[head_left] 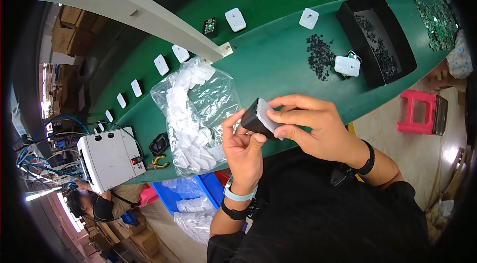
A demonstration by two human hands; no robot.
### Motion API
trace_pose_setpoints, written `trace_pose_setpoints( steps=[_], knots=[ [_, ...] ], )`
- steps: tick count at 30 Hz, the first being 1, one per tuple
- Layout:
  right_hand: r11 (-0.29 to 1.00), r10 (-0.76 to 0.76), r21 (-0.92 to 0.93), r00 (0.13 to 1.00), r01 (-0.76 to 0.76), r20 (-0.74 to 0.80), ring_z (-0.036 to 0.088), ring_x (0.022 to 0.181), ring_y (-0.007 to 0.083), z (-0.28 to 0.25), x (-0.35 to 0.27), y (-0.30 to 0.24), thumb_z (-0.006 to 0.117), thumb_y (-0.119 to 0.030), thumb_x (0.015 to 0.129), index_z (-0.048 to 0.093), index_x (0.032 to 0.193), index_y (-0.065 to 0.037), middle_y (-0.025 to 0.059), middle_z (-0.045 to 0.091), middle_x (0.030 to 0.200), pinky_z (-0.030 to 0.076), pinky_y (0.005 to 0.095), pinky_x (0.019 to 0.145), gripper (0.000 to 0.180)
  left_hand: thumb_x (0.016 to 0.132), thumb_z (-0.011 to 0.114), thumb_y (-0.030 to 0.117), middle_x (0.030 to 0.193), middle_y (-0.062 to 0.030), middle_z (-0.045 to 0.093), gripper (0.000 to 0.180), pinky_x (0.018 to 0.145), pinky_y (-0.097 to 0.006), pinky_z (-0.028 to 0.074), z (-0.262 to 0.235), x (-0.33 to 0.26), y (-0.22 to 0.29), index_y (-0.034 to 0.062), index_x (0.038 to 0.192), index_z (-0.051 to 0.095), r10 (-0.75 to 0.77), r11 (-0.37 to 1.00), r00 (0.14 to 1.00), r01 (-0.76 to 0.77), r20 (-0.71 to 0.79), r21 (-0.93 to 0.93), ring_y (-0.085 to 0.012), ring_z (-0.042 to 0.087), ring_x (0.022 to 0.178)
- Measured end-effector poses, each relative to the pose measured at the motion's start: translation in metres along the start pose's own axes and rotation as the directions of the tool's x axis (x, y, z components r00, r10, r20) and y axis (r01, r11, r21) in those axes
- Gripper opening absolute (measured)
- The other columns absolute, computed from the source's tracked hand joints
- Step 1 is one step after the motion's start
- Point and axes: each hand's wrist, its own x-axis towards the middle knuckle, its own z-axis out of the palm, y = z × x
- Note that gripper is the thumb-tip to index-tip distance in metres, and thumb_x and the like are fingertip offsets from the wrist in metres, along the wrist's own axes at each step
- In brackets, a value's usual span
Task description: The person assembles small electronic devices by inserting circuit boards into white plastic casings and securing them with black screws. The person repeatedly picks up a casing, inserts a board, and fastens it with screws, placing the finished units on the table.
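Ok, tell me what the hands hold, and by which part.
Both hands hold one small black housing with a white cover: right fingers over its top, left fingertips at its lower end.

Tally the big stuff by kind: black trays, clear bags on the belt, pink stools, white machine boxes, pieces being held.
Black tray: 1
Clear bag on the belt: 1
Pink stool: 1
White machine box: 1
Held black-and-white piece: 1
Total: 5

I get bright, even overhead light on the bench (278, 59), soft shadows, sharp centre, strong fisheye bending and black vignette at the rim.
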Motion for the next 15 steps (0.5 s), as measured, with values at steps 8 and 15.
trace_pose_setpoints(
  steps=[8, 15],
  knots=[
    [0.979, 0.181, 0.101, 0.983, -0.177, -0.037, 0.070, 0.098, 0.0215, -0.016, 0.013, -0.016, 0.085, -0.006, 0.076, 0.073, 0.116, -0.005, 0.0119, 0.068, 0.119, 0.060, 0.0304, 0.070, 0.042, 0.104, 0.058, 0.013, 0.140, -0.0123, 0.051, 0.054, 0.111, -0.033, 0.039, 0.001, 0.000, 0.022, -0.0050, 0.152, 0.039, -0.180, 0.900, 0.951, 0.056, 0.252, 0.431, -0.0203, 0.050, 0.132],
    [0.999, 0.019, 0.031, 0.991, -0.023, 0.130, 0.071, 0.101, 0.0254, -0.021, 0.006, -0.009, 0.089, -0.013, 0.074, 0.074, 0.113, -0.003, 0.0127, 0.070, 0.118, 0.059, 0.0323, 0.081, 0.043, 0.096, 0.068, 0.007, 0.138, -0.0172, 0.052, 0.066, 0.104, -0.036, 0.047, 0.014, -0.006, 0.034, -0.0087, 0.152, 0.035, -0.140, 0.771, 0.933, -0.108, 0.332, 0.628, -0.0260, 0.056, 0.128]
  ],
)
